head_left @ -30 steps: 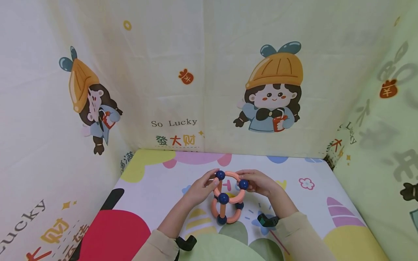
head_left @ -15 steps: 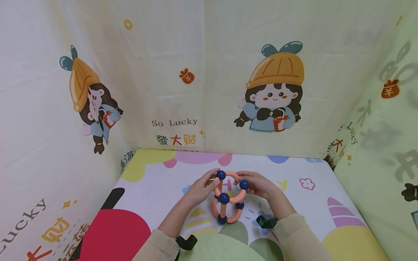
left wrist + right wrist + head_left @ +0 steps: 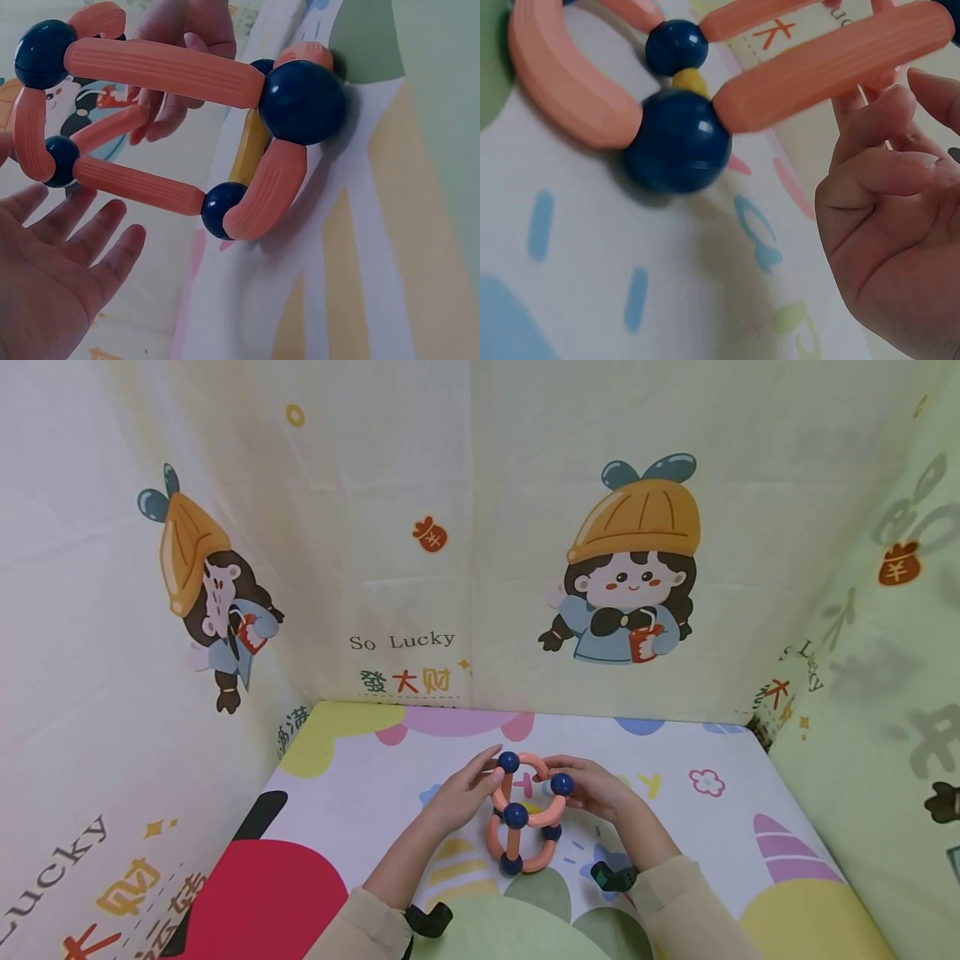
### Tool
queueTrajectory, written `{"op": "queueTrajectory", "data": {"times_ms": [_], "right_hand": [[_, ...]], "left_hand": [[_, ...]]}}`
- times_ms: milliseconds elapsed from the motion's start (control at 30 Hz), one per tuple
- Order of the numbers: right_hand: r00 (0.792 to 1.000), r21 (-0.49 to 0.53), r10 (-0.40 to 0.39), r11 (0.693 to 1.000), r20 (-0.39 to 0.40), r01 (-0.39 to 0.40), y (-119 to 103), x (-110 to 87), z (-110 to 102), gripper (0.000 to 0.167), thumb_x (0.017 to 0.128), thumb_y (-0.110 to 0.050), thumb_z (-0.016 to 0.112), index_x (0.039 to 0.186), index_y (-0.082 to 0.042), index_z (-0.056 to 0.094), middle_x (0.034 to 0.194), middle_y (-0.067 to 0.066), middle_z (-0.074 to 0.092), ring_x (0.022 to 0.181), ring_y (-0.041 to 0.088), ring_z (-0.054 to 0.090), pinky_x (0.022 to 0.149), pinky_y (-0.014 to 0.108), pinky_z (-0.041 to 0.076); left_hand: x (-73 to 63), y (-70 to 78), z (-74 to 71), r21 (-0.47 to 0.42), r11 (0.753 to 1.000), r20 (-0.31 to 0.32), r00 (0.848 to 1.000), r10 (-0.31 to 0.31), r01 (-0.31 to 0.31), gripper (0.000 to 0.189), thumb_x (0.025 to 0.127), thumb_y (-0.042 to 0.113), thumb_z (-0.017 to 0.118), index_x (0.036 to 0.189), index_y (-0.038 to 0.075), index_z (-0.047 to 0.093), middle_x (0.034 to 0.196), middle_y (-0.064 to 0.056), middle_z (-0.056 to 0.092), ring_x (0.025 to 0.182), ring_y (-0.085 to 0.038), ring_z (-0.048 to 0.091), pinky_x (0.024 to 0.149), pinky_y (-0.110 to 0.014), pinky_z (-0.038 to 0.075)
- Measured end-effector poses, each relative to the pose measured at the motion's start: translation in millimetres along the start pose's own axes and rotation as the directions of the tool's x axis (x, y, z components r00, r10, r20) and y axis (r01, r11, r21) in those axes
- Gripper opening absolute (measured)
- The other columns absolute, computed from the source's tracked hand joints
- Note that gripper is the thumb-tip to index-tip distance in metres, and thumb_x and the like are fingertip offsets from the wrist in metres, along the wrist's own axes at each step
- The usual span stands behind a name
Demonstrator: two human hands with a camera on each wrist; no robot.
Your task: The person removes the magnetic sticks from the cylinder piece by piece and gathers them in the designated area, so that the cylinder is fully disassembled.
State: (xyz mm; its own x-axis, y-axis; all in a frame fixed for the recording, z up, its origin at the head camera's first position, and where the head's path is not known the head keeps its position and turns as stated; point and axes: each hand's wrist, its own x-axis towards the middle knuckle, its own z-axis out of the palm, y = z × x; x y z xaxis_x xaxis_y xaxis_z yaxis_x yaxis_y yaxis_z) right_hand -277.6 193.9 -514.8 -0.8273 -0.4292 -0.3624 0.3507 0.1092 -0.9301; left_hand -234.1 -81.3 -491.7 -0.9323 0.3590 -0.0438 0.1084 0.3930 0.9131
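A toy frame of magnetic building sticks and balls (image 3: pixel 513 842) stands on the table, with salmon sticks and dark blue balls. Its straight sticks rise between a lower and an upper ring of curved sticks. My left hand (image 3: pixel 453 802) holds the upper ring at its left, thumb on a curved stick and fingers behind a ball (image 3: pixel 61 161). My right hand (image 3: pixel 596 789) pinches the free end of the upper ring's far curved stick (image 3: pixel 532 762). That end lies apart from the right upper ball (image 3: pixel 562 785). A yellow stick (image 3: pixel 251 146) shows low in the frame.
A printed mat (image 3: pixel 615 752) covers the table. Patterned cloth walls (image 3: pixel 480 610) enclose its back and sides. A black object (image 3: pixel 260 814) lies at the table's left edge. Black camera mounts (image 3: pixel 429 919) sit at both wrists.
The far curved stick's end has swung inward from the right upper ball, drawn by my right fingers. My left hand and the rest of the frame have hardly moved.
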Motion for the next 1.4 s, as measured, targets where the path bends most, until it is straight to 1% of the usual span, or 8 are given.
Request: {"op": "queueTrajectory", "data": {"times_ms": [167,333,400,533,667,767,1000,1400], "right_hand": [[1.0,-0.055,-0.027,0.998,-0.013,0.026,5.9,-10.2,-6.0,0.04,0.098,-0.022,0.056,0.137,-0.011,0.056,0.123,0.013,0.065,0.075,0.016,0.052,0.058,0.021,0.04],[0.997,-0.132,-0.079,0.988,0.009,0.08,16.7,-23.8,-11.3,0.039,0.097,-0.016,0.056,0.136,-0.01,0.055,0.095,0.01,0.062,0.074,0.019,0.053,0.062,0.024,0.043],[0.996,-0.167,-0.091,0.982,0.015,0.092,22.1,-27.9,-12.1,0.039,0.096,-0.016,0.058,0.135,-0.011,0.056,0.085,0.007,0.059,0.071,0.019,0.052,0.061,0.026,0.043],[0.993,-0.22,-0.105,0.969,0.057,0.115,34.7,-33.1,-12.7,0.044,0.096,-0.019,0.063,0.138,-0.011,0.055,0.077,0.004,0.055,0.064,0.018,0.049,0.058,0.026,0.042],[0.987,-0.216,-0.115,0.967,0.11,0.136,46.7,-34.3,-11.4,0.045,0.096,-0.02,0.063,0.14,-0.011,0.053,0.077,0.007,0.054,0.06,0.019,0.047,0.056,0.025,0.042],[0.985,-0.242,-0.127,0.958,0.12,0.153,53.8,-33.1,-10.4,0.043,0.097,-0.022,0.063,0.137,-0.012,0.055,0.08,0.008,0.056,0.057,0.019,0.045,0.054,0.024,0.042],[0.98,-0.288,-0.145,0.941,0.134,0.178,56.8,-33.8,-6.8,0.038,0.097,-0.024,0.062,0.134,-0.018,0.058,0.08,0.009,0.062,0.055,0.016,0.05,0.051,0.025,0.045],[0.971,-0.233,-0.163,0.951,0.178,0.202,55.4,-33.8,1.4,0.032,0.098,-0.025,0.061,0.127,-0.013,0.061,0.082,0.009,0.066,0.061,0.016,0.058,0.055,0.026,0.05]], "left_hand": [[-5.4,-8.9,-1.7,-0.069,0.998,-0.069,0.998,-0.001,-0.004,0.048,0.102,0.049,0.046,0.148,0.036,0.042,0.144,-0.005,0.053,0.128,-0.029,0.055,0.104,-0.049,0.047],[-14.1,-25.2,-2.4,-0.079,0.997,-0.141,0.989,-0.039,0.028,0.032,0.105,0.028,0.047,0.133,0.02,0.06,0.128,-0.01,0.063,0.097,-0.031,0.064,0.076,-0.035,0.053],[-19.0,-33.2,-1.4,-0.046,0.998,-0.109,0.992,-0.058,0.053,0.029,0.103,0.022,0.048,0.128,0.022,0.062,0.124,-0.008,0.065,0.089,-0.029,0.063,0.068,-0.03,0.05],[-29.9,-45.7,5.1,0.026,0.999,0.058,0.997,-0.047,0.046,0.033,0.098,0.014,0.049,0.126,0.027,0.062,0.117,-0.004,0.065,0.076,-0.023,0.061,0.06,-0.027,0.047],[-38.1,-52.2,14.3,0.004,0.999,0.234,0.972,0.03,-0.032,0.032,0.097,0.015,0.052,0.127,0.024,0.061,0.107,-0.007,0.068,0.071,-0.018,0.062,0.062,-0.026,0.05],[-41.4,-55.5,21.6,-0.001,0.997,0.296,0.953,0.069,-0.072,0.033,0.097,0.024,0.058,0.13,0.026,0.059,0.105,-0.002,0.068,0.076,-0.012,0.063,0.068,-0.026,0.052],[-41.4,-55.2,36.3,0.129,0.988,0.257,0.965,0.046,-0.082,0.031,0.092,0.045,0.068,0.118,0.03,0.064,0.088,0.01,0.063,0.075,-0.007,0.056,0.064,-0.024,0.048],[-38.1,-52.8,44.4,0.301,0.933,0.213,0.967,0.138,-0.2,0.023,0.089,0.04,0.072,0.108,0.025,0.071,0.081,0.016,0.06,0.072,0.002,0.053,0.066,-0.019,0.046]]}}
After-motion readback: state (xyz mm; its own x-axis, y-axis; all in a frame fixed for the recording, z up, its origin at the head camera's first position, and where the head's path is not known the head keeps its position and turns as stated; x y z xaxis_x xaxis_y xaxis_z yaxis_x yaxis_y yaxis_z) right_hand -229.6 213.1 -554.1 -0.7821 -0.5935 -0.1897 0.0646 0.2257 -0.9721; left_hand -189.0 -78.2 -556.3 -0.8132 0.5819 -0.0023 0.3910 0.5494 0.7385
